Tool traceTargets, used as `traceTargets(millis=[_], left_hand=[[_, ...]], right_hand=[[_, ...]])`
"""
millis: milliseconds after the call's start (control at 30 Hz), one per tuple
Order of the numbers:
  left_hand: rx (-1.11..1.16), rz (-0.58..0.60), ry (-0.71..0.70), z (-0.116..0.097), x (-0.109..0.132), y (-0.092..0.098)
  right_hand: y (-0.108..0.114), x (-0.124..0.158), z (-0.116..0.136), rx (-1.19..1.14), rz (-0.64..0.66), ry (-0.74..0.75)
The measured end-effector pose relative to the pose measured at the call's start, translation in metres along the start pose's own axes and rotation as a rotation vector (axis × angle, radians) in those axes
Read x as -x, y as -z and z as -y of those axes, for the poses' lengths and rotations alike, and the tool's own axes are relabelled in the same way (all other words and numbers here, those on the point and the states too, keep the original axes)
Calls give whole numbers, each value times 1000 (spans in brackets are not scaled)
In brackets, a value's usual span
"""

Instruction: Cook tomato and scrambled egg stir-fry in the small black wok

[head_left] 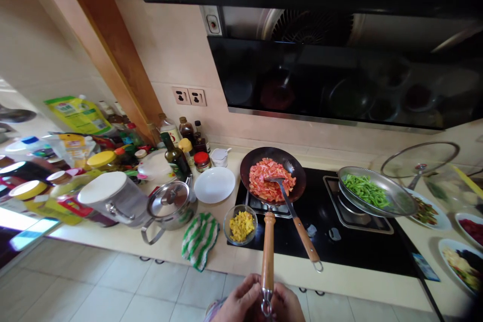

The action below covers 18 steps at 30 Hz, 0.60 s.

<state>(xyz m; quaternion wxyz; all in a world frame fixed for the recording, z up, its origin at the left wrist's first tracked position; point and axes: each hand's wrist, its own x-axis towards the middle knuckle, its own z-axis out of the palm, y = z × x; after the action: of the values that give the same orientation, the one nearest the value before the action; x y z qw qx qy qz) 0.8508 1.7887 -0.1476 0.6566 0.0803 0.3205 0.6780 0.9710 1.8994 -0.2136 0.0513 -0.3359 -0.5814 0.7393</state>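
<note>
My left hand (241,300) and my right hand (289,304) are close together at the bottom, either side of the wooden handle end of a wok (294,161). Both have curled fingers, partly hidden behind the handle; I cannot tell whether they touch it or hold something small. Chopped tomato (266,178) fills the wok on the left burner. A spatula (294,216) rests with its blade in the tomato and its wooden handle over the cooktop. Left of the wok handle, a glass bowl (226,229) holds scrambled egg (241,226).
Right of the cooktop (271,249), beyond a pan (400,206) of green vegetables, stand a glass lid (420,158) and plates of food. On the left are a white plate (215,184), striped cloth (199,241), lidded pot (169,204) and several bottles. A range hood (320,85) hangs above.
</note>
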Motion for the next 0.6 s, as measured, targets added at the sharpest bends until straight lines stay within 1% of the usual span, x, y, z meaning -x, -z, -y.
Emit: traceTargets(millis=[200, 300, 367, 433, 467, 500, 567, 600], left_hand=[[30, -12, 7, -1, 4, -2], [18, 34, 4, -2, 4, -3], [22, 57, -5, -3, 4, -3], [19, 47, 2, -3, 4, -2], [14, 36, 11, -3, 4, -1], [14, 26, 19, -3, 4, -1], [25, 15, 28, -3, 3, 1], [34, 12, 26, -3, 3, 1]], right_hand=[[-5, 3, -2, -19, -15, 28], [-8, 3, -10, -22, -22, 39], [-2, 1, -14, 10, -35, 44], [15, 1, -8, 90, -91, 57], [29, 1, 0, 147, -160, 76], [45, 3, 11, 218, -248, 108], [81, 8, 45, 403, -452, 220], [97, 11, 65, 529, -499, 298]])
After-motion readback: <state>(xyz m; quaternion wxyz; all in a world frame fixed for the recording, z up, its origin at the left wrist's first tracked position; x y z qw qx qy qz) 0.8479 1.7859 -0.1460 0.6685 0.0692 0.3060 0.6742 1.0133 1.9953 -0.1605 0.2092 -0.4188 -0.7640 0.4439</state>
